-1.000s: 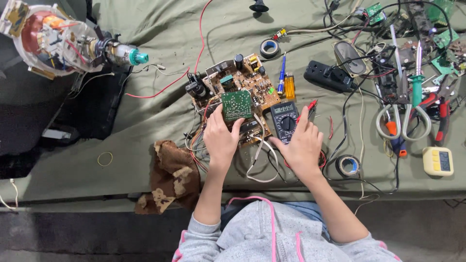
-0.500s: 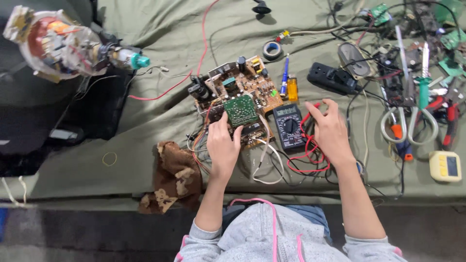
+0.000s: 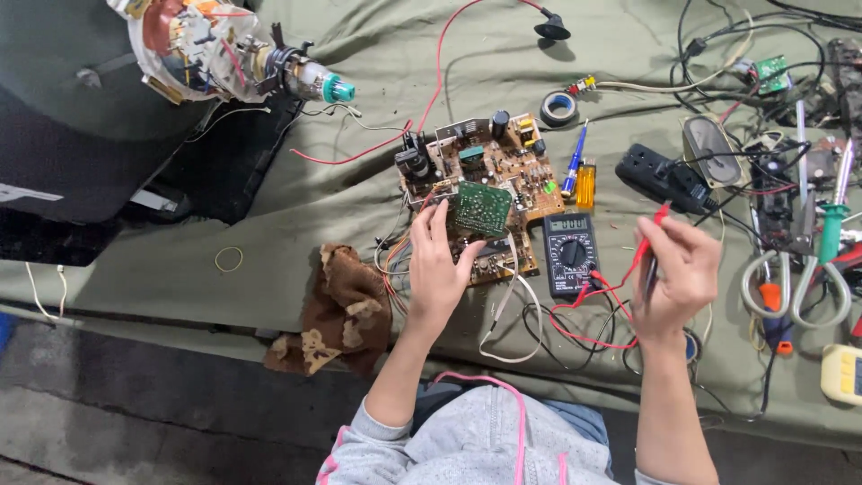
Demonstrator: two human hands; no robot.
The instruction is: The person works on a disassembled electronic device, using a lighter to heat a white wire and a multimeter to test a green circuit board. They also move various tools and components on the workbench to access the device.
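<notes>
Green cloth is covering the surface where we are working. Our left hand (image 3: pixel 437 269) is resting at centre frame, fingers spread against the small green circuit board (image 3: pixel 480 208), which is standing on the brown main board (image 3: pixel 485 171). Our right hand (image 3: pixel 678 274) has been moving away from the black multimeter (image 3: pixel 569 253) toward centre right and is now pinching the red and black probes (image 3: pixel 648 256) together, lifted off the cloth. So we are judging that probing is just being set up.

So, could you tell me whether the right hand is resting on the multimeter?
No, the right hand is lifted to the right of the multimeter, holding the red probe clear of it.
</notes>
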